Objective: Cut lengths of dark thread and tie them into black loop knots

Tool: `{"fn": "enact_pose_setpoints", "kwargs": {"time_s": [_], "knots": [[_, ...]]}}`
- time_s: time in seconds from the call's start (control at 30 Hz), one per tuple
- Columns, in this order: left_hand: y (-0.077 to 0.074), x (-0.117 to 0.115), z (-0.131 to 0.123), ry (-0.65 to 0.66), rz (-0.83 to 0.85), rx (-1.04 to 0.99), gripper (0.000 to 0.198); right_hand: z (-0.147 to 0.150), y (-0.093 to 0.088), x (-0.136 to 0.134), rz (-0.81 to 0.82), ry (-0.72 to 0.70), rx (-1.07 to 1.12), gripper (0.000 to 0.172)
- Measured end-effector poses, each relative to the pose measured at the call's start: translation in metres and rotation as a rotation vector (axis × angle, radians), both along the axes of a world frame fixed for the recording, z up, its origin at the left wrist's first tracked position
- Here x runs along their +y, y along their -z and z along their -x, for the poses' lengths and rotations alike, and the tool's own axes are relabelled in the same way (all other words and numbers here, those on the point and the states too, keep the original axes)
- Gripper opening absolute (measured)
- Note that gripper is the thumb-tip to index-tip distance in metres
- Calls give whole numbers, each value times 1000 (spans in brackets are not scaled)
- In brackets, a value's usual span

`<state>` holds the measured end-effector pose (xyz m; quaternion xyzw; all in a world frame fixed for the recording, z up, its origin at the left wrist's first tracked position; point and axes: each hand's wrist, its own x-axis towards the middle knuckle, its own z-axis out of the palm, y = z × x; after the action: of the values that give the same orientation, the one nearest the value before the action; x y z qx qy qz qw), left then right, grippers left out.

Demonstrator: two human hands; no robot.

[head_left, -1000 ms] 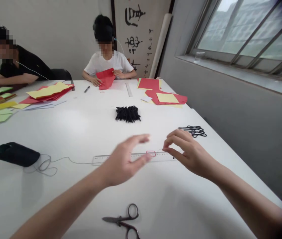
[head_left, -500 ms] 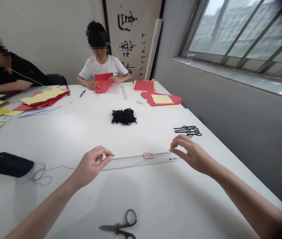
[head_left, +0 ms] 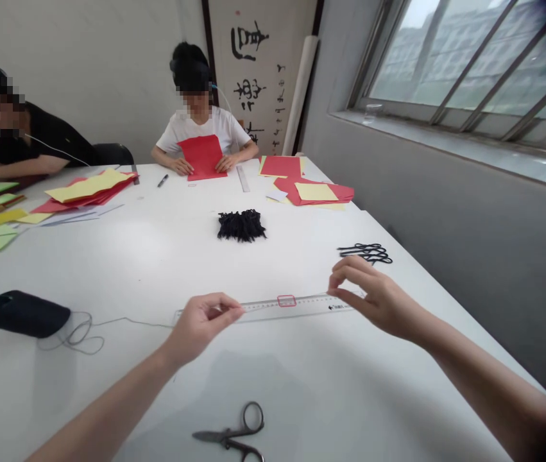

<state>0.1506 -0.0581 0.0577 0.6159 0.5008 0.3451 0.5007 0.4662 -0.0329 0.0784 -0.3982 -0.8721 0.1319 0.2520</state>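
A thin dark thread (head_left: 126,319) runs in loose loops from a dark roll (head_left: 25,314) at the left to my left hand (head_left: 205,321). Thumb and index finger of that hand pinch it above the clear ruler (head_left: 273,313). At the ruler's right part, my right hand (head_left: 366,292) also has its thumb and fingers pinched together, seemingly on the thread's end, which is too fine to make out clearly. A small red outlined rectangle (head_left: 287,301) shows over the ruler. Nearer to me lie metal scissors (head_left: 227,438), their handles spread.
Beyond the ruler lie a bundle of short black cords (head_left: 242,225) and several looped black cords (head_left: 366,252). Coloured paper sits at the left (head_left: 90,189) and back right (head_left: 314,191). Across the table, a person holds a red sheet (head_left: 203,157); another person sits at the left.
My left hand has slid right along the ruler, closer to my right hand, which has barely moved. Across the table, the person's red sheet now stands more upright.
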Motion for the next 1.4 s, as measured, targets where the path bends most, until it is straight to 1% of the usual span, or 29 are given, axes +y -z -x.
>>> {"fn": "enact_pose_setpoints", "kwargs": {"time_s": [0.1, 0.17, 0.27, 0.37, 0.5, 0.67, 0.8, 0.93, 1.07, 1.23, 1.4], "knots": [[6, 7, 45, -89, -128, 214, 23, -33, 22, 12, 37, 171, -9, 19], [14, 9, 67, -151, -206, 377, 24, -50, 38, 19, 63, 241, -26, 22], [28, 11, 84, -216, -255, 543, 26, -66, 57, 28, 96, 230, -82, 25], [37, 11, 89, -221, -277, 611, 29, -73, 68, 31, 132, 197, -128, 29], [40, 11, 90, -214, -310, 678, 28, -76, 69, 31, 189, 210, -118, 31], [41, 10, 91, -203, -308, 719, 26, -82, 67, 26, 297, 192, -80, 29], [43, 9, 92, -192, -321, 732, 27, -83, 63, 24, 378, 114, -42, 41], [44, 10, 94, -191, -325, 754, 27, -79, 62, 25, 382, 76, -74, 42], [45, 11, 94, -204, -323, 759, 28, -78, 67, 24, 387, 118, -62, 36], [47, 11, 94, -225, -331, 755, 29, -80, 73, 23, 363, 170, -20, 37], [47, 11, 96, -226, -297, 771, 31, -79, 71, 22, 333, 170, -17, 36]]}}
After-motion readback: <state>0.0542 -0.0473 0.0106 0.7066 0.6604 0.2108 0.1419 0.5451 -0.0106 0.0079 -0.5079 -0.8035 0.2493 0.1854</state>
